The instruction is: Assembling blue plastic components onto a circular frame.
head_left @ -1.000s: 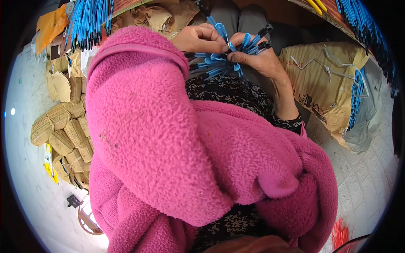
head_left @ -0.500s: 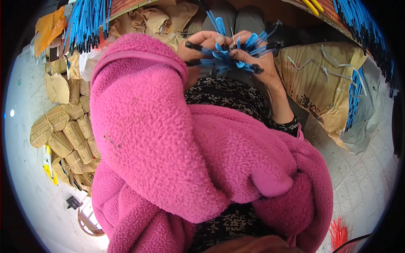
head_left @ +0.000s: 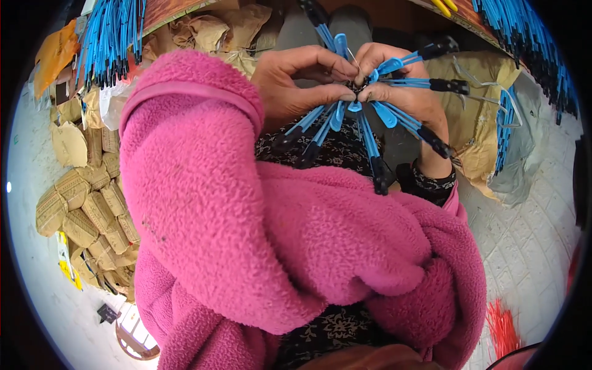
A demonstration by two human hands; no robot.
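Observation:
Between my hands is a spoked cluster of thin blue stems with black ends and blue petal-like pieces (head_left: 385,115), fanned out around a small dark centre. The thumb and fingers of my left hand (head_left: 296,80) pinch at the left of that centre. My right hand (head_left: 413,102) grips the same cluster from the right, thumb and forefinger closed near the middle. A thin pale wire or pin (head_left: 353,57) sticks up between the two sets of fingertips. What exactly the fingertips hold at the centre is hidden. Both hands are above my lap.
Pink fleece cloth (head_left: 197,185) covers much of my front. Blue stem bundles hang over the table edge at left (head_left: 111,43) and right (head_left: 527,49), near yellow handles (head_left: 445,6). Brown paper packets (head_left: 102,213), a brown sack (head_left: 462,92) and red strands (head_left: 502,324) are on the floor.
The blue cluster has turned and spread, its stems now sharper and pointing outward. Both hands have shifted slightly right and down, still pinching its centre.

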